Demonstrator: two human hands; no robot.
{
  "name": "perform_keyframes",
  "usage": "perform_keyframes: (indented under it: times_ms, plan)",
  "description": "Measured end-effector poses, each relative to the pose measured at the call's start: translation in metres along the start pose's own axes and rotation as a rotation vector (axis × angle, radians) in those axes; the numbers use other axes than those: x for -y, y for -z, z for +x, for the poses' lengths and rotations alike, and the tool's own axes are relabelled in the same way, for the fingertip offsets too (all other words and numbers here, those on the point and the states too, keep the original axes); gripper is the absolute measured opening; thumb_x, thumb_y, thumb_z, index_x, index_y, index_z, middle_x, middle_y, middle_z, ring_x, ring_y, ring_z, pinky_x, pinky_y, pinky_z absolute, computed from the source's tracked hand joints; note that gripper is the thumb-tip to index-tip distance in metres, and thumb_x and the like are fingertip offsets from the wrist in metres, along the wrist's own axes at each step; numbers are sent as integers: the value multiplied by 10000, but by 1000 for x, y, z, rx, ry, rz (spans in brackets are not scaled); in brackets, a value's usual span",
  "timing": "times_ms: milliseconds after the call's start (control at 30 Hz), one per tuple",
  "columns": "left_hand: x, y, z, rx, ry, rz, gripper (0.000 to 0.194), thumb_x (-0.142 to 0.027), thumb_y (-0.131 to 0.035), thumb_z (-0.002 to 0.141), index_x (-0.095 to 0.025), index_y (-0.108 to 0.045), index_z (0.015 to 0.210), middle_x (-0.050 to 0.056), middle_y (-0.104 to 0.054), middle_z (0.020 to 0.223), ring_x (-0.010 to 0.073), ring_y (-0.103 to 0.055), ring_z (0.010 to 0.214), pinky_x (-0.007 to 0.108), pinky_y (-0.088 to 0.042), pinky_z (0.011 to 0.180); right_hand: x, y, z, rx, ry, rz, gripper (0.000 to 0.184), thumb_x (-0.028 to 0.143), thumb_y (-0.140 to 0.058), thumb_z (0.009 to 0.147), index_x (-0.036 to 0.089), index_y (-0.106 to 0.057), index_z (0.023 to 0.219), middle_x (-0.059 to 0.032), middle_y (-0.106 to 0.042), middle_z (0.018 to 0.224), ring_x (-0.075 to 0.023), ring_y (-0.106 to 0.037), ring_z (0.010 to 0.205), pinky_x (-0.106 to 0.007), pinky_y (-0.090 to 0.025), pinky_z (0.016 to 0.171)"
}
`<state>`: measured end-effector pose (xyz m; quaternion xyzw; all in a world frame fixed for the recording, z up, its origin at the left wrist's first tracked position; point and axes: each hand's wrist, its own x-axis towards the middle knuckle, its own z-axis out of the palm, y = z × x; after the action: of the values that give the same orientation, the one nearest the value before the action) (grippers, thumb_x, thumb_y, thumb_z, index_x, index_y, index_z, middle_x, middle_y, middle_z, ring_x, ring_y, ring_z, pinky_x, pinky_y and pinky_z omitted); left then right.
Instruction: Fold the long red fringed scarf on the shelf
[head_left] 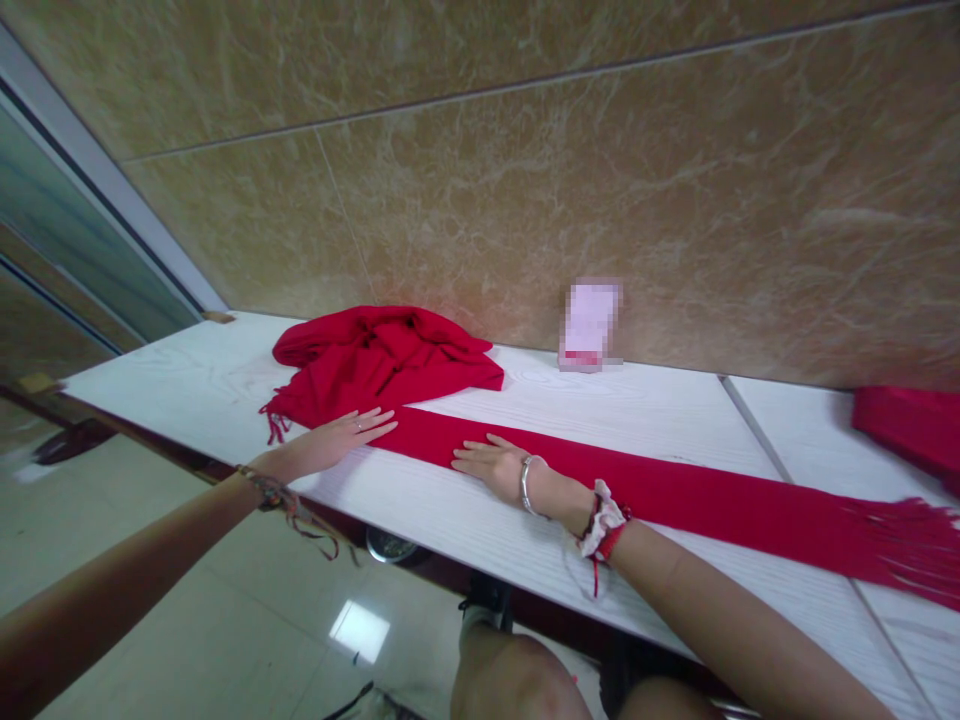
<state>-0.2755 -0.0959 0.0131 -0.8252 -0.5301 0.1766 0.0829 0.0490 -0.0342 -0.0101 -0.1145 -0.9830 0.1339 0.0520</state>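
A long red scarf (712, 498) lies along the white tabletop, laid out as a flat strip with its fringe at the right end. Toward the left it runs into a loose, rumpled heap of red cloth (382, 360) with tassels hanging at its left corner; whether heap and strip are one piece I cannot tell. My left hand (352, 435) rests on the strip beside the heap, fingers stretched out. Flat on the strip a bit further right is my right hand (491, 465), its fingers extended. Neither hand grips the cloth.
Against the marbled tile wall (525, 200) stands a blurred pink-and-white object (590, 325). Folded red fabric (911, 430) sits at the far right. Seams cross the white table (622, 400). Below its front edge are the tiled floor, a round metal dish (391, 544) and my knees.
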Motion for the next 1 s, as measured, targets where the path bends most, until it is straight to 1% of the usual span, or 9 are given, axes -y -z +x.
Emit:
perform_keyframes:
  times_ms: [133, 300, 467, 567, 633, 700, 800, 867, 1000]
  plan:
    - [-7, 12, 0, 4, -22, -37, 642, 53, -227, 764, -232, -349, 1326, 26, -361, 1392, 129, -212, 1314, 347, -171, 1063, -2, -2, 0, -12, 4, 15, 431, 78, -354, 864, 156, -420, 1283, -35, -388, 1372, -114, -274, 1287, -345, -145, 1093]
    - [-39, 34, 26, -137, -96, -178, 487, -157, -305, 874, -232, -287, 1355, 27, -299, 1424, 123, -215, 1312, 323, -131, 1074, 2, -1, 0, -80, 17, 22, 404, 101, -385, 847, 149, -479, 1236, -65, -459, 1320, -157, -339, 1259, -390, -185, 1075]
    - [-63, 25, 52, -193, -144, -245, 440, -260, -274, 920, -225, -284, 1358, 45, -284, 1430, 151, -210, 1316, 348, -142, 1068, 1, 1, -2, -143, 66, 104, 337, 148, -415, 847, 156, -557, 1153, -89, -523, 1257, -177, -401, 1221, -418, -236, 1049]
    - [-64, 17, 53, -225, -131, -235, 438, -261, -253, 925, -211, -281, 1359, 51, -301, 1422, 152, -218, 1313, 353, -132, 1071, -2, 6, -3, -207, 80, 205, 311, 170, -396, 862, 149, -594, 1102, -83, -584, 1186, -143, -462, 1169, -355, -291, 1029]
    - [-64, 15, 51, -235, -118, -228, 444, -268, -259, 921, -191, -285, 1357, 62, -310, 1417, 154, -228, 1310, 351, -136, 1072, -1, 12, -2, -271, -31, 211, 337, 167, -389, 860, 135, -563, 1147, -93, -574, 1196, -141, -456, 1175, -342, -297, 1027]
    - [-64, 15, 51, -236, -96, -227, 457, -277, -267, 915, -166, -281, 1358, 77, -307, 1417, 160, -238, 1307, 350, -149, 1071, 4, 17, 3, -308, -209, 142, 381, 190, -408, 853, 124, -505, 1216, -118, -507, 1268, -179, -389, 1231, -397, -259, 1045]
    - [-65, 14, 52, -237, -58, -231, 500, -288, -277, 899, -123, -241, 1370, 105, -280, 1424, 171, -234, 1309, 352, -171, 1069, 14, 17, 19, -257, -421, 30, 518, 322, -440, 852, 80, -383, 1307, -166, -342, 1379, -249, -253, 1300, -482, -200, 1052]
    - [-65, 14, 53, -240, -40, -233, 523, -289, -279, 887, -97, -227, 1370, 121, -265, 1428, 179, -222, 1313, 350, -189, 1066, 21, 12, 34, -192, -476, 3, 614, 412, -416, 856, 46, -312, 1339, -181, -257, 1412, -269, -187, 1319, -507, -176, 1052]
    - [-63, 13, 54, -240, -32, -225, 530, -291, -282, 871, -78, -256, 1356, 130, -265, 1426, 185, -211, 1317, 337, -220, 1059, 31, 0, 52, -91, -488, -9, 624, 441, -335, 881, 36, -275, 1353, -163, -203, 1432, -258, -138, 1332, -512, -121, 1066]
